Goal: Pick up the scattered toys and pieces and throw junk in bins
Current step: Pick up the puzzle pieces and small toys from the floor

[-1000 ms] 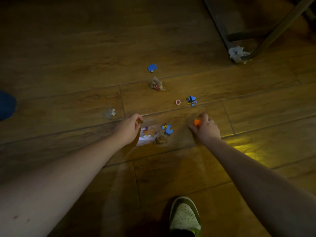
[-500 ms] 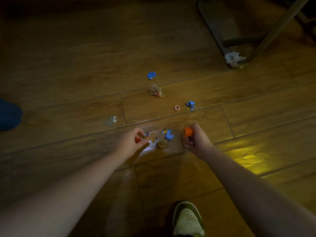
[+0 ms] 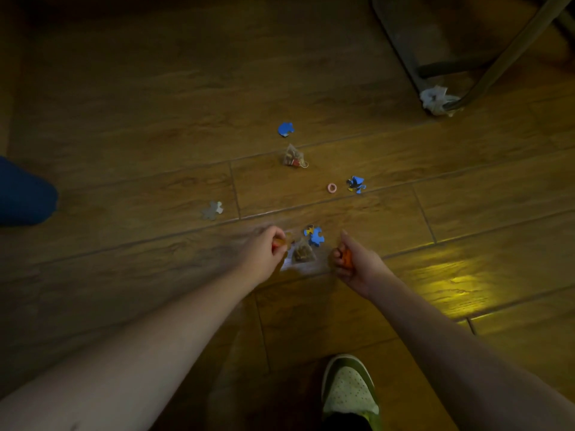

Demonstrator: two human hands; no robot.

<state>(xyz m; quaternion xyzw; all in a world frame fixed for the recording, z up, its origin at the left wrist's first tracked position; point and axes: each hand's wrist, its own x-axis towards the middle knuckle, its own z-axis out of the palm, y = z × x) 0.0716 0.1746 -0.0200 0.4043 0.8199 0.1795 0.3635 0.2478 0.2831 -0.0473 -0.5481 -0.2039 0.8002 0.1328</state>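
On a dim wooden floor, my right hand (image 3: 351, 262) curls round a small orange piece (image 3: 347, 256). My left hand (image 3: 264, 250) pinches a small orange-red piece (image 3: 278, 243), blurred. Between the hands lie a blue and yellow puzzle piece (image 3: 315, 235) and a clear bag of brown bits (image 3: 302, 252) on a white scrap. Farther out lie a blue puzzle piece (image 3: 285, 129), a second clear bag (image 3: 293, 157), a pink ring (image 3: 332, 187), a blue and black puzzle piece (image 3: 356, 184) and a grey puzzle piece (image 3: 212, 210).
A crumpled white paper (image 3: 437, 99) sits at the foot of a metal chair frame (image 3: 497, 62) at the upper right. A blue object (image 3: 21, 194) lies at the left edge. My shoe (image 3: 350, 390) stands at the bottom middle.
My right hand has drawn back toward me with the orange piece, fingers curled round it. My left hand has closed on a small orange-red piece beside the white scrap.
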